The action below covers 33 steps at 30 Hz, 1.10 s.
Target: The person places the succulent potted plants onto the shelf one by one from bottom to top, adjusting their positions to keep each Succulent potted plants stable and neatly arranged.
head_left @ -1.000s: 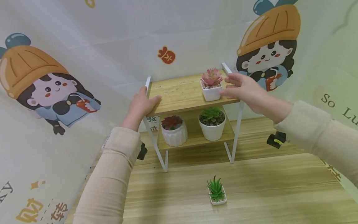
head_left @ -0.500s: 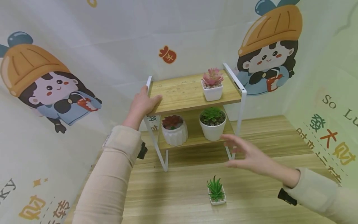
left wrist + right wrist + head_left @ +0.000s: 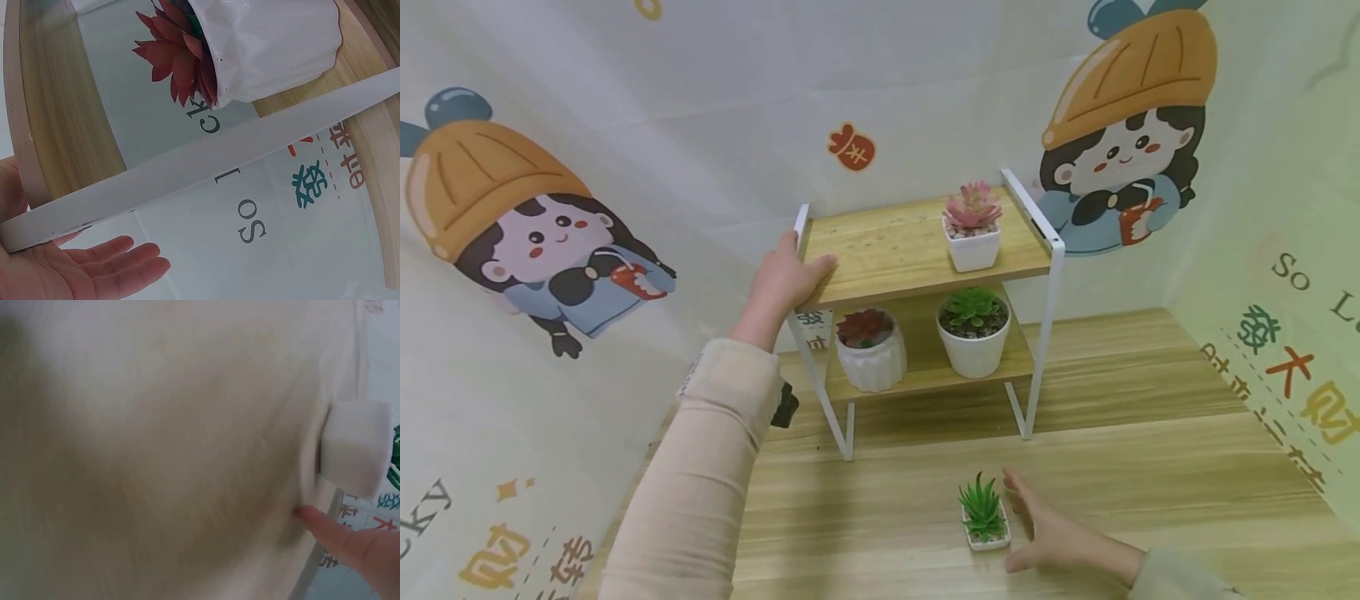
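My left hand (image 3: 782, 279) rests on the front left corner of a two-tier wooden shelf (image 3: 880, 250) with a white metal frame. Its thumb lies over the top board; in the left wrist view the fingers (image 3: 125, 265) extend loosely beside the frame bar (image 3: 206, 156). On the table in front, a small spiky green succulent (image 3: 982, 510) stands in a square white pot (image 3: 356, 447). My right hand (image 3: 1056, 533) is just right of that pot, thumb and fingers spread apart, holding nothing.
A pink succulent (image 3: 972, 229) in a square white pot stands at the top board's right. On the lower board are a dark red succulent (image 3: 871, 354) in a ribbed pot and a green succulent (image 3: 973, 337) in a round pot. Printed cloth (image 3: 715, 108) hangs behind.
My right hand has left the pink succulent on the top board and come down to the right side of the small green one on the table. The left hand stays on the shelf corner.
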Tool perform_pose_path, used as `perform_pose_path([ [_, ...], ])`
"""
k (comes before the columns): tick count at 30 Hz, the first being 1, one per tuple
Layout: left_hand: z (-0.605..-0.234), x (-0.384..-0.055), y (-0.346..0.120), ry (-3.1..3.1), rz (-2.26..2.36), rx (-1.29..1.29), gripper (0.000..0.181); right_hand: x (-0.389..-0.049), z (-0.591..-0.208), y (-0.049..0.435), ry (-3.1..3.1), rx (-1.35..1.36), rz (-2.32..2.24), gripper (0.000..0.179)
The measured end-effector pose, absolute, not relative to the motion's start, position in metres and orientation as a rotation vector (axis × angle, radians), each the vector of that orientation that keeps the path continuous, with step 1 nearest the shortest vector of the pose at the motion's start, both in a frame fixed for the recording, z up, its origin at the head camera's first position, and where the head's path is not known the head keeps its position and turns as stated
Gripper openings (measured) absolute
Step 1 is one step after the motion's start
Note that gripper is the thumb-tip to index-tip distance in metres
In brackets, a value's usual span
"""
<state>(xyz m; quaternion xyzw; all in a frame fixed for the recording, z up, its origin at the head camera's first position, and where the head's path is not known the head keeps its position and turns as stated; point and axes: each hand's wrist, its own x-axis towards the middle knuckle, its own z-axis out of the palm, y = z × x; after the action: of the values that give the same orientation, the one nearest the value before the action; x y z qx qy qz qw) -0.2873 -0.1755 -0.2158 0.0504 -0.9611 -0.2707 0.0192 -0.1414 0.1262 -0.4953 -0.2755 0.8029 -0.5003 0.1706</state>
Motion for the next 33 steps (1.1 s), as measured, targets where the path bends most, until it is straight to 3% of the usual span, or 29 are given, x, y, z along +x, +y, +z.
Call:
perform_pose_path([
  [9, -0.217, -0.287, -0.177, -2.971, -0.86, 0.165, 0.078, -0.135, -0.508, 0.12, 2.261, -0.577, -1.537, 0.101],
  [26, -0.219, -0.288, -0.177, -2.978, -0.825, 0.161, 0.078, -0.135, -0.514, 0.119, 2.265, -0.568, -1.573, 0.068],
  [33, -0.217, -0.287, -0.176, -2.974, -0.832, 0.156, 0.078, -0.137, -0.517, 0.118, 2.24, -0.615, -1.618, 0.071],
])
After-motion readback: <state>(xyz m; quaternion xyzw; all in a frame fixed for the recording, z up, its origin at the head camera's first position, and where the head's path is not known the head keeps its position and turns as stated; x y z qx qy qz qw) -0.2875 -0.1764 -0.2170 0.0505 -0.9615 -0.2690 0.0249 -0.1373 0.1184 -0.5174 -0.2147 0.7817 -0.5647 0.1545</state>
